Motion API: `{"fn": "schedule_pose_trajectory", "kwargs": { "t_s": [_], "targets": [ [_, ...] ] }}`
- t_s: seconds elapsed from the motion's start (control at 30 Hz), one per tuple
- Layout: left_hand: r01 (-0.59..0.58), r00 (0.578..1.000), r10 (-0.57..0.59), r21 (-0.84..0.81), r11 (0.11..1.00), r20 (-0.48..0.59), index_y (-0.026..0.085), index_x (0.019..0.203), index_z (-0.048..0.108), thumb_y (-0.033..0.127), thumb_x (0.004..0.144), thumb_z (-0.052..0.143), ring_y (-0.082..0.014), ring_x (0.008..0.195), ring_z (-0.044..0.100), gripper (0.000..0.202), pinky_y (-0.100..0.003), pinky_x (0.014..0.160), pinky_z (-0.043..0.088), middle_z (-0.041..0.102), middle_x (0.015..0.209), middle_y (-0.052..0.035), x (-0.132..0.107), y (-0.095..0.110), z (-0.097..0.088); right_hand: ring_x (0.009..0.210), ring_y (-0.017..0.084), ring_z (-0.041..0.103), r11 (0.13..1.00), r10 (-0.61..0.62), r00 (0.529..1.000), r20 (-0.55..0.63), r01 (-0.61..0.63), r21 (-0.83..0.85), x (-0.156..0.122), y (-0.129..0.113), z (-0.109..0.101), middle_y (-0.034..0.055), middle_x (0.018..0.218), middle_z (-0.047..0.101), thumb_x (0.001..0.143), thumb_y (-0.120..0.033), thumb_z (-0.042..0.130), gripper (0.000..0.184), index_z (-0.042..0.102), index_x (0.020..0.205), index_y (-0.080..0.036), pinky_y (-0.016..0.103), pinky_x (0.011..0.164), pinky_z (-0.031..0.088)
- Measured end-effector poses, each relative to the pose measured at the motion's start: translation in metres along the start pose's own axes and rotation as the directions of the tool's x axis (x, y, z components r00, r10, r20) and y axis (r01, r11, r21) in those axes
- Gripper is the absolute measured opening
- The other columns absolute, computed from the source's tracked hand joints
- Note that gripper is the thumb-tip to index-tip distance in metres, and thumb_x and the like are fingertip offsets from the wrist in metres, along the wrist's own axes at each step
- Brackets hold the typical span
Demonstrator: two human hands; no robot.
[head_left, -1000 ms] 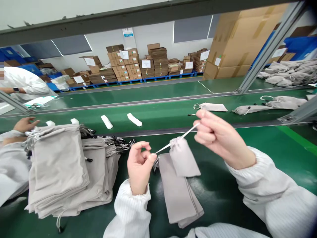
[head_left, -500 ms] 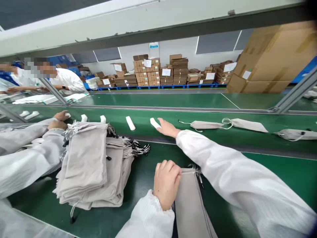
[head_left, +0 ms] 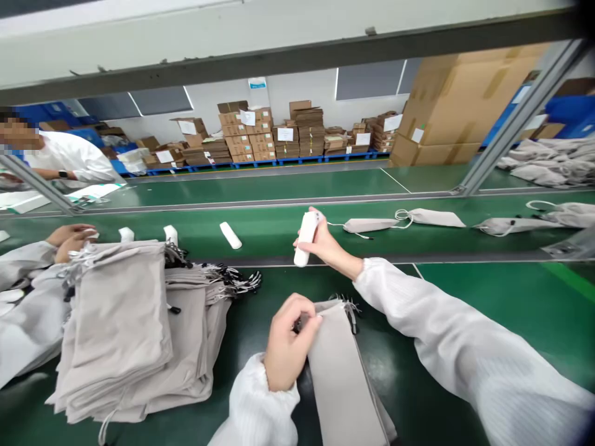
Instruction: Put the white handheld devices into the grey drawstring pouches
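Note:
My right hand (head_left: 328, 243) is closed around a white, oblong plastic device (head_left: 305, 238), raised over the belt's near edge and tilted slightly. My left hand (head_left: 289, 341) pinches the top left corner of a grey drawstring bag (head_left: 341, 371), the uppermost of a narrow stack lying in front of me. Cords and black toggles stick out at the stack's far end. Another white device (head_left: 230, 235) lies on the green belt, left of my right hand. To the left is a larger pile of grey drawstring bags (head_left: 123, 316), with cords and toggles along its far edge.
Filled grey bags (head_left: 376, 225) lie along the belt (head_left: 274, 226) to the right. A co-worker's hands (head_left: 69, 240) are at the left, behind the bag pile. A metal post (head_left: 515, 124) stands at right, and a beam (head_left: 279, 37) crosses overhead. Cardboard boxes (head_left: 246, 130) are stacked beyond.
My right hand has lifted the white device off the belt and turned it upright. My left hand has shifted to a finger-and-thumb pinch on the bag's corner. The view has swung right.

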State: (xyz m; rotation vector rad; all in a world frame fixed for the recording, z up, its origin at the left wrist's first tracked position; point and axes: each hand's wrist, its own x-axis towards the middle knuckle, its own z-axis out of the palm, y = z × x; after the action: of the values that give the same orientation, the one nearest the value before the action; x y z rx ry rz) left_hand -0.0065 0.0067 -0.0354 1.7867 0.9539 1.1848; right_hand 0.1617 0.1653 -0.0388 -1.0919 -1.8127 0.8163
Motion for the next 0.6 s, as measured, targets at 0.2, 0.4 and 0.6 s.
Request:
{"fn": "schedule_pose_trajectory", "kwargs": {
  "t_s": [0.2, 0.4, 0.6],
  "targets": [
    [0.072, 0.997, -0.074, -0.090, 0.993, -0.011, 0.019, 0.072, 0.060, 0.017, 0.081, 0.071, -0.0138, 0.072, 0.049, 0.014, -0.026, 0.066, 0.035, 0.053, 0.079, 0.0002, 0.003, 0.008, 0.008, 0.089, 0.021, 0.070, 0.709, 0.057, 0.998, -0.040, -0.012, 0.705, -0.096, -0.060, -0.026, 0.0027, 0.118, 0.052, 0.077, -0.032, 0.081, 0.109, 0.001, 0.149, -0.048, 0.043, 0.076, 0.063],
    [0.031, 0.988, -0.058, -0.187, 0.982, -0.140, 0.019, 0.072, 0.062, 0.019, 0.079, 0.074, -0.0181, 0.090, 0.056, 0.014, -0.027, 0.075, 0.044, 0.055, 0.093, -0.0040, 0.002, 0.012, 0.018, 0.113, 0.022, 0.061, 0.911, -0.004, 0.998, 0.067, -0.024, 0.412, -0.134, -0.064, -0.027, 0.0074, 0.132, 0.053, 0.100, -0.044, 0.051, 0.034, 0.052, 0.132, -0.032, 0.042, 0.097, 0.052],
    [0.093, 0.950, -0.159, -0.244, 0.965, -0.268, 0.017, 0.070, 0.059, 0.025, 0.078, 0.076, -0.0134, 0.080, 0.054, 0.021, -0.022, 0.062, 0.043, 0.054, 0.095, -0.0038, 0.004, 0.001, 0.007, 0.057, 0.010, 0.044, 0.910, 0.111, 0.951, 0.289, -0.214, 0.355, -0.151, -0.078, -0.044, -0.0041, 0.070, 0.047, 0.098, -0.040, 0.054, 0.019, 0.060, 0.099, -0.023, 0.025, 0.055, 0.040]
  ]
}}
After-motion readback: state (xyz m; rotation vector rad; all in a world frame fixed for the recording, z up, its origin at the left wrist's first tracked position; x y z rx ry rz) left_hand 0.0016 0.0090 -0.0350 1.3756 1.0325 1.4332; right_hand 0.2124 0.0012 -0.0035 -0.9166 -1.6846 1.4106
